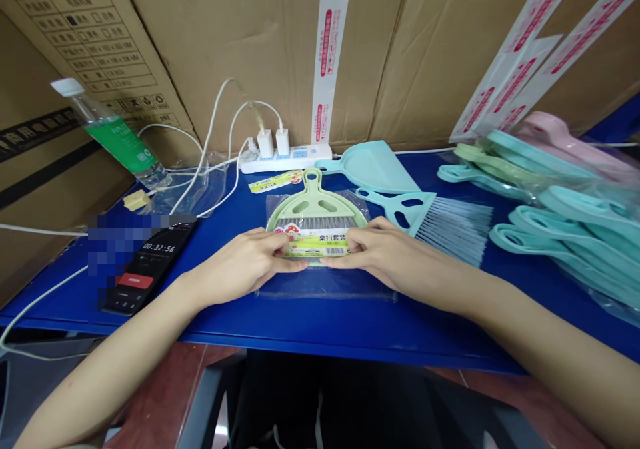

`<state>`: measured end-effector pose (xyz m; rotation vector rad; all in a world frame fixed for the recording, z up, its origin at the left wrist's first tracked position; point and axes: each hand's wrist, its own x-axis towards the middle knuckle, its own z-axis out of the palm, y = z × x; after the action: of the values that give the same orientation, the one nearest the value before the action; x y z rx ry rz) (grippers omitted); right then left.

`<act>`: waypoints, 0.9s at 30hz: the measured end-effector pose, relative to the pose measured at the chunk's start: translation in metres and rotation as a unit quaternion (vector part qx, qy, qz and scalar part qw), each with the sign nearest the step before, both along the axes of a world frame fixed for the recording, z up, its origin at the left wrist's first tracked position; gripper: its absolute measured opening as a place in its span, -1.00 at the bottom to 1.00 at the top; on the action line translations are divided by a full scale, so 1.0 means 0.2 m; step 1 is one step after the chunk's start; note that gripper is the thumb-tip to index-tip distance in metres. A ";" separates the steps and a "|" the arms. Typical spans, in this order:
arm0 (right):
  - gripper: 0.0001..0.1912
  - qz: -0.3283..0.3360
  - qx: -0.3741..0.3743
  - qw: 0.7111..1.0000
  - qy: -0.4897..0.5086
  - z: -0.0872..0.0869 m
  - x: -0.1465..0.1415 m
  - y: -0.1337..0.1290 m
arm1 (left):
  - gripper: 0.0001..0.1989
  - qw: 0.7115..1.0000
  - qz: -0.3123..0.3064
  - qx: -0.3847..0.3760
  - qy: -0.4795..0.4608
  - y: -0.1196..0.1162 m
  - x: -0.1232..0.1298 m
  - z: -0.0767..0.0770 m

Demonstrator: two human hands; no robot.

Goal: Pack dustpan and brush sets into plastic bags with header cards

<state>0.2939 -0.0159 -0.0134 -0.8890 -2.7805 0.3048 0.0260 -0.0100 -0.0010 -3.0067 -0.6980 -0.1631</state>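
A green dustpan and brush set (313,199) lies in a clear plastic bag (325,288) on the blue table (225,326), a yellow and white label (327,242) across its lower part. My left hand (250,262) grips the set's lower left edge, fingers curled and thumb along the bottom. At the lower right edge, my right hand (383,252) holds it the same way, the two thumb tips nearly meeting. Just behind and to the right lie a loose turquoise dustpan (377,166) and a turquoise brush (450,226).
Bagged turquoise, green and pink sets (585,216) are piled at the right. A white power strip (287,158) with cables stands at the back by cardboard boxes (260,36). To the left are a bottle (120,142), a phone (145,269) and a loose label (275,182).
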 end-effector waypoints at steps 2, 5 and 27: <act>-0.47 0.008 -0.001 1.000 0.000 0.00 0.01 0.01 | -0.63 1.000 0.004 -0.007 0.003 0.00 0.00 0.00; -0.47 0.012 -0.010 1.000 0.002 0.00 0.02 0.01 | -0.63 1.000 0.010 -0.011 0.007 0.00 -0.01 0.01; -0.52 0.025 -0.015 1.000 -0.008 0.05 0.05 -0.02 | -0.63 1.000 0.010 -0.015 -0.013 -0.01 -0.02 0.01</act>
<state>0.3042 -0.0190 -0.0035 -0.8321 -2.8245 0.3501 0.0222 -0.0114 0.0017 -3.0309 -0.7391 -0.1927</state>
